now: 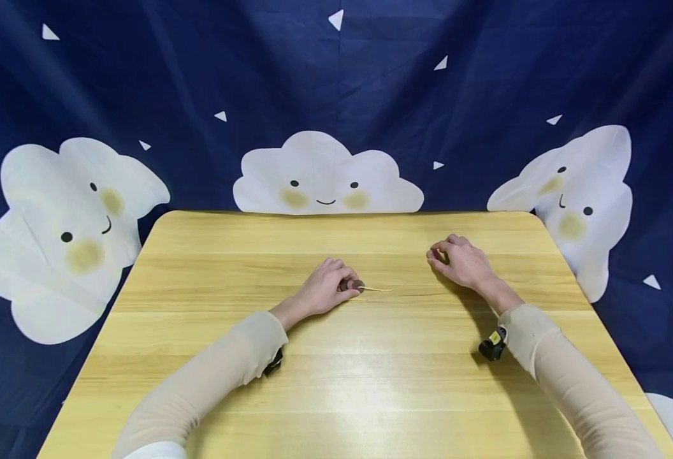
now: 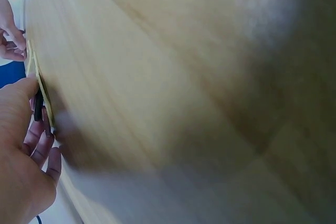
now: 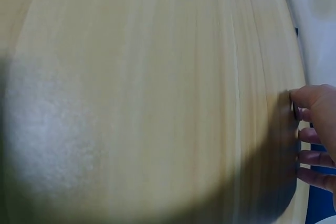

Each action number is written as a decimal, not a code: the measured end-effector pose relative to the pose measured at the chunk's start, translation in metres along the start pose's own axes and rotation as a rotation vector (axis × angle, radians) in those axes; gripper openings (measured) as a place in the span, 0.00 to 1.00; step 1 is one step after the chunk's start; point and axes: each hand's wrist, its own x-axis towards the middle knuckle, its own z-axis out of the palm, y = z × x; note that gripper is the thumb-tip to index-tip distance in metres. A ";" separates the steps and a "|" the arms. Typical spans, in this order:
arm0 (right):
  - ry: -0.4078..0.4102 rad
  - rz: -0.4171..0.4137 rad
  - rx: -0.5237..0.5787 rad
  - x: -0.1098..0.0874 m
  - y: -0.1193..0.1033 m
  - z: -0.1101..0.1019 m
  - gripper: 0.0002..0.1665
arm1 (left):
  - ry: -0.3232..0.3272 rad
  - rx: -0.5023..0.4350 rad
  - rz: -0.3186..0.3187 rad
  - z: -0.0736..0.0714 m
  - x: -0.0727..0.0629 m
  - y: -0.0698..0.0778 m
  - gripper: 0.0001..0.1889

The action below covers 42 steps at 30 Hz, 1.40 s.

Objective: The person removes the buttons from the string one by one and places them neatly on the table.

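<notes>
Near the middle of the table, my left hand (image 1: 327, 287) grips a small dark brown disc-like piece (image 1: 361, 286) between thumb and fingers. A thin yellow string (image 1: 379, 290) runs from it to the right, along the tabletop. From the left wrist, the dark piece (image 2: 38, 106) is seen edge-on beside the yellow string (image 2: 46, 95). Farther right and back, my right hand (image 1: 464, 262) has its fingertips at the table. Its thumb and fingers pinch a small dark piece (image 3: 295, 109), mostly hidden, whose kind I cannot make out.
The light wood table (image 1: 359, 382) has rounded far corners. A dark blue cloth (image 1: 290, 76) with white clouds hangs behind it. Small black cameras sit at the left wrist (image 1: 273, 363) and right wrist (image 1: 492, 344).
</notes>
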 end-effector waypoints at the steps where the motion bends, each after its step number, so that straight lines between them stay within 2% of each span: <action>1: 0.002 -0.003 -0.001 -0.001 0.000 0.000 0.21 | 0.002 -0.002 0.002 0.000 0.000 0.000 0.12; 9: 0.032 -0.047 -0.017 -0.006 -0.010 -0.007 0.23 | 0.023 0.004 0.014 0.000 -0.001 0.000 0.12; 18: 0.067 -0.105 0.027 -0.008 -0.039 -0.010 0.23 | 0.025 -0.003 0.011 0.000 -0.001 0.000 0.12; 30: 0.080 -0.203 0.100 -0.013 -0.079 0.000 0.22 | 0.021 -0.009 0.012 -0.002 -0.002 0.003 0.13; 42: 0.055 -0.263 0.102 -0.015 -0.108 0.013 0.18 | 0.024 -0.002 0.012 -0.002 -0.003 0.003 0.13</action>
